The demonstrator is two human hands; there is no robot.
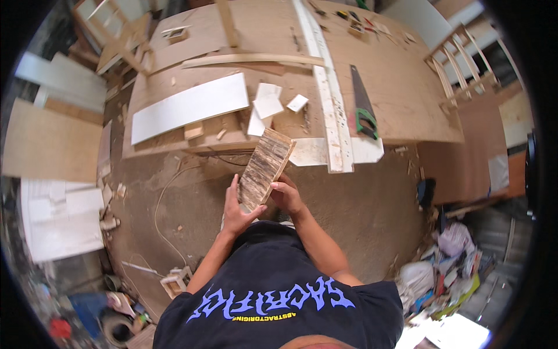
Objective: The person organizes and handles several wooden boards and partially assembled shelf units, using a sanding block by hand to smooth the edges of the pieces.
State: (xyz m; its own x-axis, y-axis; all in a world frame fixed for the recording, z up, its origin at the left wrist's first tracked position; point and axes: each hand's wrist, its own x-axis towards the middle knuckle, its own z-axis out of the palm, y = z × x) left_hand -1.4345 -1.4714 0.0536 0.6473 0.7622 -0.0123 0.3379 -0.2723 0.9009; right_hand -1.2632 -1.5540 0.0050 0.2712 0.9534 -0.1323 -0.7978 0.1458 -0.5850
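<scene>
The left hand [235, 214] and right hand [286, 195], both partly curled, grip a rectangular, dark-streaked brown wooden block [265, 168], twelve o'clock from the navy T-shirt [279, 259], a green-handled, grey-bladed handsaw [361, 100] lying at two o'clock from it.

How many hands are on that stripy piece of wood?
2: the left hand holds the near end of the streaked board, the right hand its right edge. Some fingers are hidden; no other hand shows.
</scene>
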